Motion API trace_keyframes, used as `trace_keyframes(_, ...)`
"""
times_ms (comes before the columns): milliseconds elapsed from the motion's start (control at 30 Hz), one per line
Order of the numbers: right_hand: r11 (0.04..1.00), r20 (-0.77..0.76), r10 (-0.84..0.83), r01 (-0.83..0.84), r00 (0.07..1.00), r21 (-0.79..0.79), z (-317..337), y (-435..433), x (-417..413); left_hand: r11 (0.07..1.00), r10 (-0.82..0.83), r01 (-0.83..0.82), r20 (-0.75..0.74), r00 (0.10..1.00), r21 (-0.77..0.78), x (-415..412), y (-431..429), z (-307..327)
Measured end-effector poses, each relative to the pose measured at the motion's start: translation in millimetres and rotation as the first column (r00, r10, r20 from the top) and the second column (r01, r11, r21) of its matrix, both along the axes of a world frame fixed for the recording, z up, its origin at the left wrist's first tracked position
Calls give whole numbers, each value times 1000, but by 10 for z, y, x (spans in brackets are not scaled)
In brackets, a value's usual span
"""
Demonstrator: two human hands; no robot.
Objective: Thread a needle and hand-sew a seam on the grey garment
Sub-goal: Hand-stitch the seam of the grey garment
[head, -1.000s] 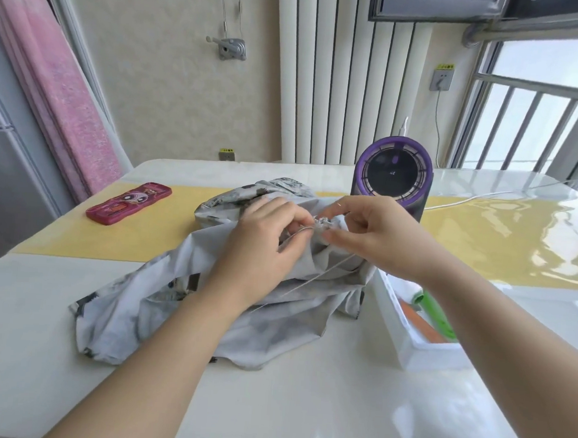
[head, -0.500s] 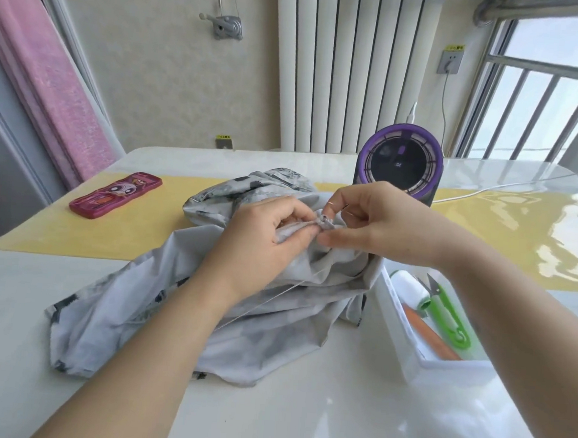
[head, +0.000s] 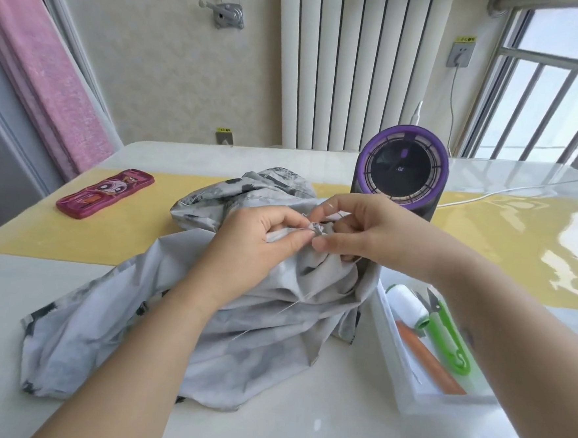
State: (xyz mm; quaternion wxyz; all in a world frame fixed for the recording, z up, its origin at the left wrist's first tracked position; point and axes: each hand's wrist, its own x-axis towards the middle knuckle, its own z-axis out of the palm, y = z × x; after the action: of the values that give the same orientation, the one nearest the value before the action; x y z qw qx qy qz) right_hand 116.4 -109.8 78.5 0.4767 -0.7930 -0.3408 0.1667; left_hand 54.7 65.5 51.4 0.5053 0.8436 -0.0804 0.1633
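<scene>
The grey garment [head: 266, 330], heaped on the table [head: 300, 431], is pinched at one bunched fold by left hand [head: 259, 234] and right hand [head: 378, 235] fingers; thread [head: 290, 308] should be drawn snug evenly, so puckering is avoided

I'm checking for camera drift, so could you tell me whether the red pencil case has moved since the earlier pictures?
No. The red pencil case still lies at the same angle on the left end of the yellow mat.
</scene>
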Motion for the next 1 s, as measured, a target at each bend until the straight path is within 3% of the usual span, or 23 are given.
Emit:
trace_keyframes(333,999,-25,29,-30,999,-16,22,39,80,997,-74,74,26,997,23,54,47,7)
trace_keyframes(500,995,79,-32,39,996,-91,19,91,69,993,-66,71,-54,996,95,42,179,49)
trace_keyframes(600,987,151,-61,82,987,-140,42,126,19,973,-47,63,-78,996,224,-17,257,133)
trace_keyframes(733,966,358,-85,165,930,-199,155,152,-113,921,21,-50,79,997,387,-133,317,229)
trace_keyframes(833,972,503,-172,228,847,-53,302,168,-256,955,55,-121,237,970,271,-273,309,318)
trace_keyframes(900,975,509,-206,219,836,35,341,191,-313,949,85,-175,322,943,261,-317,329,295)
trace_keyframes(1000,966,511,-181,249,841,-69,218,264,-312,884,73,-207,314,947,419,-298,411,91)
